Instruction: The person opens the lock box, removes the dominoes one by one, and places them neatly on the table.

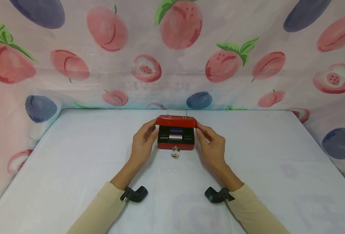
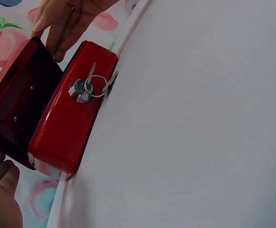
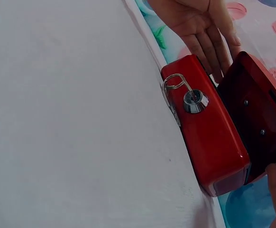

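A small red cash box (image 1: 162,146) rests on the white table, its lid (image 1: 176,122) raised part way. Beneath the lid a black inside shows, with a blue strip (image 1: 176,131) and a red-and-white strip (image 1: 175,137) too small to make out. From the front lock (image 2: 81,91) hangs a key ring with keys (image 1: 175,153). My left hand (image 1: 142,143) holds the lid's left end between thumb and fingers. At the opposite end, my right hand (image 1: 214,145) holds the lid the same way. Some fingertips are hidden behind the lid.
A wire handle (image 1: 177,110) stands up on the lid. White cloth covers the table (image 1: 73,162), and a fruit-print curtain (image 1: 172,65) hangs behind its far edge. Black wrist devices (image 1: 135,195) sit on both wrists.
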Motion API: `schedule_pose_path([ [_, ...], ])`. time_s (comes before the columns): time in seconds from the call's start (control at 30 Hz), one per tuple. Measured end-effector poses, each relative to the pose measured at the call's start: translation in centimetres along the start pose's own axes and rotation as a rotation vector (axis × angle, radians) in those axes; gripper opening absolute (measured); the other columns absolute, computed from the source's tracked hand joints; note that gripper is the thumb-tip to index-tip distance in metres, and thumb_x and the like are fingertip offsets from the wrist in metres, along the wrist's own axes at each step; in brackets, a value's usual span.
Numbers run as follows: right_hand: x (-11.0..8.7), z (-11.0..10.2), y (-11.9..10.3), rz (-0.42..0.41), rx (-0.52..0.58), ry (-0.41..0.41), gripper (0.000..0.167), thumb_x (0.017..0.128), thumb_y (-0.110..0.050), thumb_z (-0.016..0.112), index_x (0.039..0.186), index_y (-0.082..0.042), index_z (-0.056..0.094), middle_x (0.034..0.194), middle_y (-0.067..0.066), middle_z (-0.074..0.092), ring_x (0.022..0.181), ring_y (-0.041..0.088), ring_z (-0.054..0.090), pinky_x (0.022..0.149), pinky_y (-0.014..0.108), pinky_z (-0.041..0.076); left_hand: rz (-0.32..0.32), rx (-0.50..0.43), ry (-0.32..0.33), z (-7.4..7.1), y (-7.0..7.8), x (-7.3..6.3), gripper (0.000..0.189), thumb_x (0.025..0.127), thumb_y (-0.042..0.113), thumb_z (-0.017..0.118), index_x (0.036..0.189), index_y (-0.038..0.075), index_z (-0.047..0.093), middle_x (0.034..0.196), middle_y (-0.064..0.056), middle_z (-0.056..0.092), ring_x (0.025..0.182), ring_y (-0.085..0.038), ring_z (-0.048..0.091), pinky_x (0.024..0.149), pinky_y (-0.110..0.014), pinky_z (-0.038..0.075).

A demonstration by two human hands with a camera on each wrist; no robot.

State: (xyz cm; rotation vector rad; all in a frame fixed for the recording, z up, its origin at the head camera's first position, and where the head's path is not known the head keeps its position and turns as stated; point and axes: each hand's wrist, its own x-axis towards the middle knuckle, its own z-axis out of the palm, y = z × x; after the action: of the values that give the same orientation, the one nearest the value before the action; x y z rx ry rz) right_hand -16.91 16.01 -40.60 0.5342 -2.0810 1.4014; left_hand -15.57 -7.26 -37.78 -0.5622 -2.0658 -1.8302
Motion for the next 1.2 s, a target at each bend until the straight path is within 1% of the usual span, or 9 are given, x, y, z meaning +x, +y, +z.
schedule_pose_path([
  [0.17, 0.3, 0.0, -0.4, -0.025, -0.025, -0.005, 0.031, 0.091, 0.002, 0.061, 0.122, 0.000, 0.064, 0.114, 0.011, 0.067, 0.104, 0.024, 0.064, 0.088, 0.028, 0.051, 0.018, -0.037, 0.017, 0.1, -0.2, 0.3, 0.037, 0.093, -0.011, 0.051, 0.129, -0.016, 0.048, 0.127, -0.029, 0.051, 0.121, -0.037, 0.050, 0.103, -0.028, 0.039],
  [0.33, 0.7, -0.2, -2.7, -0.033, 0.001, -0.010, 0.030, 0.089, 0.012, 0.057, 0.118, 0.010, 0.061, 0.113, 0.021, 0.065, 0.103, 0.033, 0.063, 0.088, 0.027, 0.051, 0.019, -0.041, 0.027, 0.1, 0.0, 0.4, 0.035, 0.093, -0.010, 0.050, 0.128, -0.016, 0.049, 0.126, -0.029, 0.051, 0.119, -0.037, 0.050, 0.102, -0.027, 0.040],
  [0.4, 0.7, -0.2, -2.6, -0.030, 0.014, -0.003, 0.028, 0.090, 0.011, 0.056, 0.117, 0.011, 0.062, 0.112, 0.022, 0.065, 0.102, 0.030, 0.064, 0.088, 0.025, 0.050, 0.012, -0.026, 0.023, 0.2, 0.2, 0.5, 0.036, 0.094, -0.008, 0.050, 0.130, -0.014, 0.049, 0.128, -0.028, 0.051, 0.120, -0.035, 0.051, 0.101, -0.028, 0.040],
  [0.53, 0.9, -0.3, -2.8, -0.015, 0.050, 0.005, 0.027, 0.090, 0.012, 0.054, 0.117, 0.012, 0.061, 0.112, 0.024, 0.065, 0.098, 0.031, 0.065, 0.088, 0.021, 0.049, -0.018, 0.020, 0.019, 0.3, 0.7, 0.6, 0.038, 0.096, -0.004, 0.050, 0.133, -0.010, 0.048, 0.132, -0.025, 0.050, 0.121, -0.031, 0.051, 0.101, -0.029, 0.041],
  [0.63, 1.1, -0.5, -3.7, 0.005, 0.074, -0.012, 0.028, 0.090, 0.015, 0.052, 0.117, 0.014, 0.059, 0.113, 0.026, 0.064, 0.100, 0.037, 0.063, 0.090, 0.022, 0.048, -0.034, 0.046, 0.022, 0.4, 1.0, 0.7, 0.038, 0.096, -0.003, 0.049, 0.134, -0.010, 0.048, 0.133, -0.025, 0.049, 0.122, -0.030, 0.051, 0.101, -0.029, 0.041],
  [0.73, 1.2, -0.6, -3.6, 0.019, 0.084, -0.032, 0.029, 0.091, 0.013, 0.051, 0.119, 0.013, 0.058, 0.116, 0.024, 0.063, 0.107, 0.036, 0.061, 0.092, 0.022, 0.047, -0.031, 0.056, 0.037, 0.5, 1.0, 0.8, 0.037, 0.097, -0.003, 0.048, 0.132, -0.012, 0.048, 0.132, -0.025, 0.050, 0.122, -0.032, 0.050, 0.101, -0.028, 0.041],
  [0.97, 1.2, -0.3, -3.5, 0.069, 0.123, -0.041, 0.030, 0.094, 0.009, 0.050, 0.123, 0.013, 0.056, 0.121, 0.025, 0.060, 0.113, 0.034, 0.057, 0.096, 0.024, 0.045, -0.018, 0.086, 0.073, 0.5, -2.2, 1.1, 0.037, 0.098, 0.003, 0.049, 0.134, -0.003, 0.052, 0.132, -0.018, 0.049, 0.120, -0.026, 0.049, 0.098, -0.036, 0.045],
  [1.1, 1.3, -0.2, -3.5, 0.088, 0.134, -0.028, 0.029, 0.094, 0.007, 0.051, 0.122, 0.013, 0.055, 0.122, 0.025, 0.059, 0.114, 0.034, 0.055, 0.095, 0.023, 0.045, -0.014, 0.135, 0.092, 0.4, -2.7, 1.2, 0.036, 0.099, 0.012, 0.050, 0.134, 0.003, 0.055, 0.130, -0.010, 0.053, 0.116, -0.019, 0.052, 0.095, -0.036, 0.047],
  [1.2, 1.4, 0.0, -3.5, 0.082, 0.134, -0.014, 0.028, 0.094, 0.007, 0.052, 0.121, 0.014, 0.056, 0.120, 0.026, 0.059, 0.113, 0.034, 0.055, 0.093, 0.022, 0.045, -0.008, 0.155, 0.107, 0.2, -2.9, 1.3, 0.035, 0.099, 0.015, 0.052, 0.132, 0.006, 0.058, 0.128, -0.006, 0.057, 0.112, -0.017, 0.056, 0.093, -0.033, 0.049],
])
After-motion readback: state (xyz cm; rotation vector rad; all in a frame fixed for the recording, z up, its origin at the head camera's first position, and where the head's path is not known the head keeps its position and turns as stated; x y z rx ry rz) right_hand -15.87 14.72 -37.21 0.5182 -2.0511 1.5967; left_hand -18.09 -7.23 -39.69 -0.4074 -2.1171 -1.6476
